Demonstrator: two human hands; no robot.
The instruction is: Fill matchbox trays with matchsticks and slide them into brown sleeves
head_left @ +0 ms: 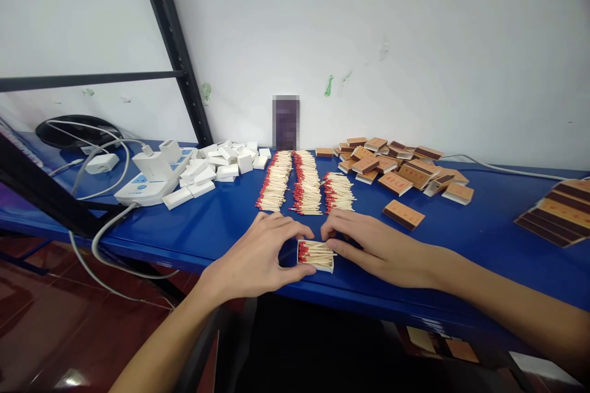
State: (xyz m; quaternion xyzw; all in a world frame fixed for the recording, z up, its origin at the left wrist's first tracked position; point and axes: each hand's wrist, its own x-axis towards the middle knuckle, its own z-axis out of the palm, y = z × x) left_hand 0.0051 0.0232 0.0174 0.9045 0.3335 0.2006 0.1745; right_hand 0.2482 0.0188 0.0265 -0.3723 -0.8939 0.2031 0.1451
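Note:
A small white matchbox tray [323, 268] lies near the front edge of the blue shelf, filled with red-headed matches [315, 253]. My left hand [258, 252] grips the tray from the left, thumb at its near side and fingers at its far side. At the tray's right end, the curled fingers of my right hand [373, 249] press together on the plain ends of the matches. The fingers partly hide that corner. Just beyond both hands lie rows of loose matches [306, 184], their red heads pointing left.
White trays [221, 163] are heaped at the back left beside a power strip [150, 181] with cables. Orange-brown matchbox sleeves [396, 169] pile up at the back right, with more sleeves [560, 212] at the far right. A black post [173, 43] rises on the left.

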